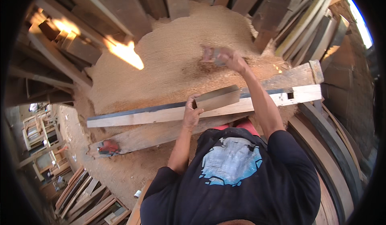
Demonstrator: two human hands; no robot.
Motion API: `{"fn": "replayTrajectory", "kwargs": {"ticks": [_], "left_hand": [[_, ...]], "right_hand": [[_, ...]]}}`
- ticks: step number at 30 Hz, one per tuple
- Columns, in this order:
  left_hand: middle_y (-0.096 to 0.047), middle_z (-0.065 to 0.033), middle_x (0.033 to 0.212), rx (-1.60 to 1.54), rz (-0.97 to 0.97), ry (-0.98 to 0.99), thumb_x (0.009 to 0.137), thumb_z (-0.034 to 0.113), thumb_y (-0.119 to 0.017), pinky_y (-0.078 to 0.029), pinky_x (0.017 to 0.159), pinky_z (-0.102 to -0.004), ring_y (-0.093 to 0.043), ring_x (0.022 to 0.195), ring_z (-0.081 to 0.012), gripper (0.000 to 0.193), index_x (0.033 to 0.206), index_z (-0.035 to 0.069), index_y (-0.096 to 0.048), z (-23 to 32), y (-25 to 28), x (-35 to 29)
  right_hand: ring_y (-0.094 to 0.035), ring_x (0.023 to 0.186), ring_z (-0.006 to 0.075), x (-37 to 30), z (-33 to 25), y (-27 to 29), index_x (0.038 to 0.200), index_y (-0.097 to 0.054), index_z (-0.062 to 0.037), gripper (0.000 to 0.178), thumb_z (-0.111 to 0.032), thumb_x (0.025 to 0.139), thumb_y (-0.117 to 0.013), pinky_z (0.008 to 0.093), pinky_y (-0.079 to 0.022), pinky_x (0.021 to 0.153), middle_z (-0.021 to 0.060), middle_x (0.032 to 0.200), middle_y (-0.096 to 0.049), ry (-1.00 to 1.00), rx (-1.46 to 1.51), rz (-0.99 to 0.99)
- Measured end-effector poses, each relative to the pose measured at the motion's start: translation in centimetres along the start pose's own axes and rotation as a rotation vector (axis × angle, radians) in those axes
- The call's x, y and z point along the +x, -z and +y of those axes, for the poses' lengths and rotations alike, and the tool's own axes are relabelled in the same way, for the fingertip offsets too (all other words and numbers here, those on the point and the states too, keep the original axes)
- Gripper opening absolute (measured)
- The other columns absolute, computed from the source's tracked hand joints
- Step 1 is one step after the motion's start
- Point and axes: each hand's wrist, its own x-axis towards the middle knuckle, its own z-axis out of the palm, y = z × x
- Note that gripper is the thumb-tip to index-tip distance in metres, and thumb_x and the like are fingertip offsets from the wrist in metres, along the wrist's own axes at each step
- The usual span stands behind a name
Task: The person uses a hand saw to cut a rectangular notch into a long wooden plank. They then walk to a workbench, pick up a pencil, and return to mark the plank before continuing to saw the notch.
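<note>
My left hand [191,112] is closed round the left end of a short, flat-sided wooden block [219,99], thumb on the near side. The block is over the middle of a long pale beam [161,114] with a dark upper face. Near the beam's right end a square hole [290,95] is cut. Beyond the beam, out over the sawdust, my right hand [233,60] is closed on a blurred reddish-brown and grey object [212,55]. Motion smears it too much to tell its kind.
A weathered plank [136,138] lies on the near side of the beam, with a red tool [108,147] on its left end. Sawdust [173,44] covers the ground ahead. Boards [309,24] lean at the back; stacked timber [86,193] lies lower left and curved planks [325,144] lower right.
</note>
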Motion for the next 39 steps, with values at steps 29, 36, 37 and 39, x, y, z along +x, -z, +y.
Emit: {"fn": "replayTrajectory", "kwargs": {"ticks": [29, 36, 37, 39], "left_hand": [[-0.040, -0.0198, 0.150, 1.162, -0.197, -0.409, 0.077, 0.027, -0.078, -0.029, 0.116, -0.0543, -0.037, 0.139, -0.0408, 0.077, 0.146, 0.011, -0.047, -23.1, -36.6, 6.4], [-0.040, -0.0181, 0.149, 1.228, -0.117, -0.447, 0.066, 0.026, -0.086, -0.029, 0.115, -0.0531, -0.032, 0.137, -0.0421, 0.080, 0.137, 0.011, -0.051, -24.9, -38.7, 7.3], [-0.040, -0.0179, 0.149, 1.239, -0.109, -0.432, 0.066, 0.025, -0.086, -0.029, 0.114, -0.0533, -0.032, 0.137, -0.0419, 0.080, 0.136, 0.011, -0.052, -24.8, -38.9, 7.3], [-0.040, -0.0176, 0.149, 1.257, -0.097, -0.398, 0.064, 0.023, -0.086, -0.029, 0.113, -0.0536, -0.033, 0.137, -0.0414, 0.080, 0.135, 0.011, -0.052, -24.0, -39.9, 7.0]], "right_hand": [[-0.058, 0.111, 0.0335, -30.7, 15.1, 32.8, 0.114, -0.065, -0.0107, 0.044, -0.015, 0.072, -0.079, 0.0468, -0.043, 0.095, 0.0094, 0.110, -0.067, -0.225, -1.160, -0.188], [-0.056, 0.106, 0.0313, -31.2, 15.7, 32.6, 0.113, -0.065, -0.0103, 0.044, -0.013, 0.071, -0.077, 0.0461, -0.042, 0.091, 0.0075, 0.107, -0.067, -0.125, -1.102, -0.134], [-0.056, 0.106, 0.0312, -31.0, 15.9, 32.7, 0.113, -0.065, -0.0102, 0.044, -0.013, 0.070, -0.077, 0.0461, -0.042, 0.091, 0.0074, 0.106, -0.067, -0.111, -1.087, -0.140], [-0.056, 0.106, 0.0311, -31.0, 16.1, 32.8, 0.113, -0.064, -0.0100, 0.045, -0.012, 0.069, -0.076, 0.0461, -0.042, 0.091, 0.0072, 0.106, -0.068, -0.092, -1.059, -0.153]]}}
